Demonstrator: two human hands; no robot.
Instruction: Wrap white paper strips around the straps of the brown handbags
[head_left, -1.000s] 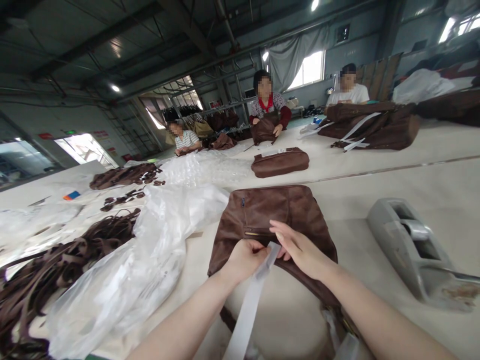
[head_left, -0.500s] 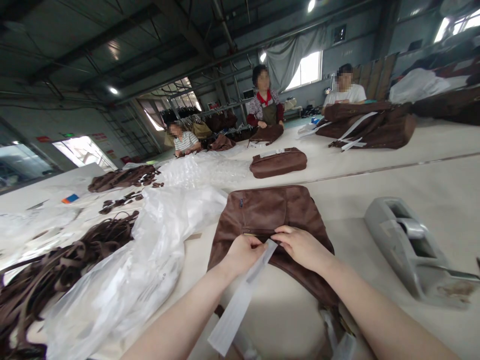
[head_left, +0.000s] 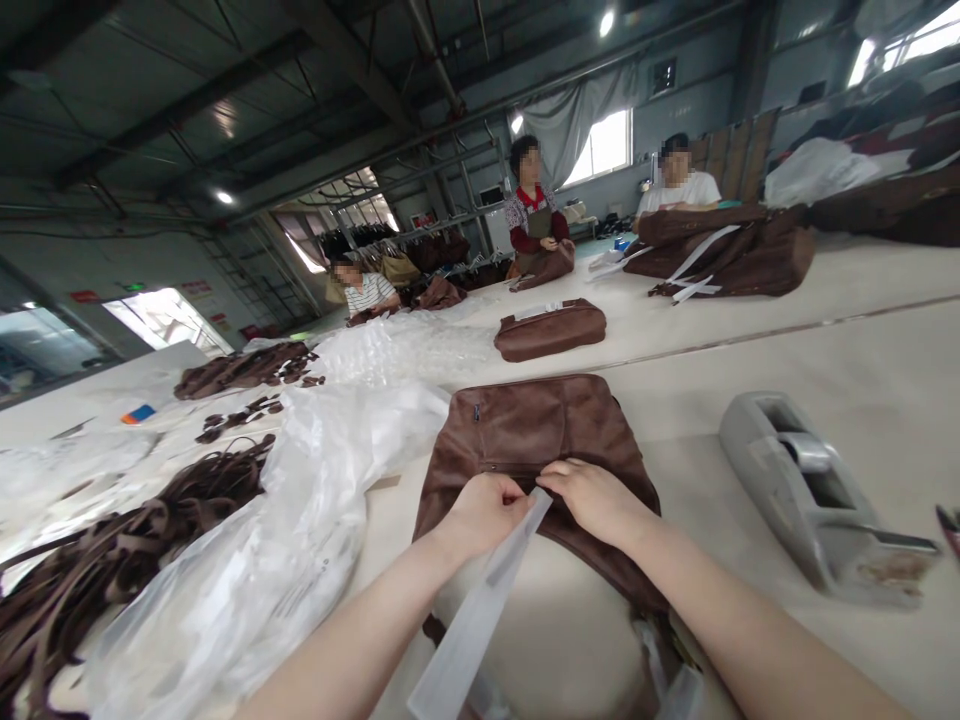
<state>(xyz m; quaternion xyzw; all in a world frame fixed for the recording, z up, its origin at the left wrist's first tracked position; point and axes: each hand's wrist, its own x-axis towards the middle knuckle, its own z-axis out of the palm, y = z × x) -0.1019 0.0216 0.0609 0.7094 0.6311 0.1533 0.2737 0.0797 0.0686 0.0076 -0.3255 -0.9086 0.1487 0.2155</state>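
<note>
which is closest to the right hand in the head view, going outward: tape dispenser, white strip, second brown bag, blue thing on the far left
From the right hand:
1. White strip, at its fingertips.
2. Tape dispenser, to the right.
3. Second brown bag, farther back on the table.
4. Blue thing, far left.

Daylight pours through the far window [head_left: 600, 148] and a bright opening [head_left: 161, 315] at left, both blown out to white; small ceiling lamps [head_left: 606, 22] glare. The table [head_left: 810, 350] is evenly lit with soft shadows. Wide-angle distortion bends the edges, and the near forearms look slightly blurred.
</note>
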